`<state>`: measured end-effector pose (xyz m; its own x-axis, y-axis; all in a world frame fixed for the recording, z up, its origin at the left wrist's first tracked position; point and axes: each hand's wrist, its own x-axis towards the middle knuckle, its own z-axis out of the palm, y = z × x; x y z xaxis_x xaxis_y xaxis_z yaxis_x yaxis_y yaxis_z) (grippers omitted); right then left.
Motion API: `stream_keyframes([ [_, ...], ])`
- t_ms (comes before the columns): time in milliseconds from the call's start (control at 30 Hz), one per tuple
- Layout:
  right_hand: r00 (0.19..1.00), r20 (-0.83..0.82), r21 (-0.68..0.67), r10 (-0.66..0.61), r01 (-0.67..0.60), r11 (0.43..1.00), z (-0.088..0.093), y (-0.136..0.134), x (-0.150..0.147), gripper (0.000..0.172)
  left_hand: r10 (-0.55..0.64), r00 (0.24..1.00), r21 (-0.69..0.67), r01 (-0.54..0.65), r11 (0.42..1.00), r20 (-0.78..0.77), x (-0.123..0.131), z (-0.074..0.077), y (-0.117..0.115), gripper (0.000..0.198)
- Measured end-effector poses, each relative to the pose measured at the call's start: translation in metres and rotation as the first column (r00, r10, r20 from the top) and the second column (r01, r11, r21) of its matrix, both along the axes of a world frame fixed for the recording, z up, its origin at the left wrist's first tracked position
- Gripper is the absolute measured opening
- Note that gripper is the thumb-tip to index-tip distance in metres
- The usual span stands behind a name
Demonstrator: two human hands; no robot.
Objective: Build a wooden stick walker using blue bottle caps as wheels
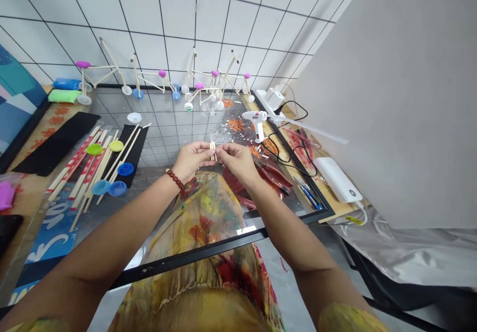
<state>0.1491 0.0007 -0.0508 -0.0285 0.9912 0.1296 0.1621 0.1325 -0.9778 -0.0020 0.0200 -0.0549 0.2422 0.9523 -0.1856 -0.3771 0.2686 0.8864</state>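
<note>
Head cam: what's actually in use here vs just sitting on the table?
In use:
- left hand and right hand, pinching short wooden sticks between them
- hot glue gun, close by
- long chopsticks and plastic bottle caps, same parts as the finished stick models

Lying about:
- white power strip
- blue-handled tool
- green clay pack

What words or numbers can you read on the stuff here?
Blue mat: big white letters, upside down and cut off, not readable.
Chopstick wrappers: red print, too small to read.
Bottle cap: green mark, too blurred to read.
Short sticks held by left hand and right hand: no text.
</note>
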Motion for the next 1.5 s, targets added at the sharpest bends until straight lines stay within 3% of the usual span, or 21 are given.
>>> stream_keyframes([
  [167,0.98,0.194,0.181,0.048,-0.084,0.98,0.0,-0.002,0.006,0.023,-0.007,1.0,0.014,0.008,1.0,-0.009,0.0,0.001,-0.001,0.033],
  [333,0.866,0.501,0.359,-0.001,-0.207,0.91,0.007,-0.004,0.015,0.034,-0.006,1.0,0.012,0.006,1.0,-0.017,-0.001,0.003,-0.002,0.03],
  [467,0.808,0.589,0.372,-0.013,-0.257,0.892,0.008,-0.002,0.019,0.038,-0.018,0.999,0.009,0.018,1.0,-0.027,-0.002,0.003,-0.001,0.03],
  [700,0.794,0.608,0.34,-0.02,-0.237,0.91,0.003,-0.001,0.019,0.042,-0.068,0.998,0.009,0.068,0.998,-0.019,-0.002,0.002,0.0,0.036],
  [967,0.758,0.652,0.318,-0.029,-0.238,0.918,0.003,-0.002,0.02,0.048,-0.021,0.999,0.039,0.023,0.999,-0.05,0.001,-0.001,-0.001,0.035],
  [1167,0.82,0.571,0.306,0.036,-0.254,0.917,0.002,-0.001,0.022,0.054,-0.057,0.997,0.045,0.059,0.997,-0.047,0.001,0.002,-0.003,0.041],
  [1267,0.911,0.386,0.241,0.144,-0.25,0.938,0.0,0.002,0.021,0.057,-0.049,0.997,0.041,0.051,0.998,-0.054,0.001,0.004,-0.003,0.041],
  [1333,0.957,0.225,0.164,0.185,-0.224,0.961,-0.002,0.004,0.02,0.05,-0.073,0.995,0.042,0.076,0.996,-0.069,-0.001,0.004,-0.003,0.04],
  [1500,0.992,-0.019,0.061,0.126,-0.124,0.99,-0.001,0.005,0.014,0.036,-0.185,0.975,0.034,0.191,0.981,-0.125,-0.004,0.001,-0.002,0.036],
])
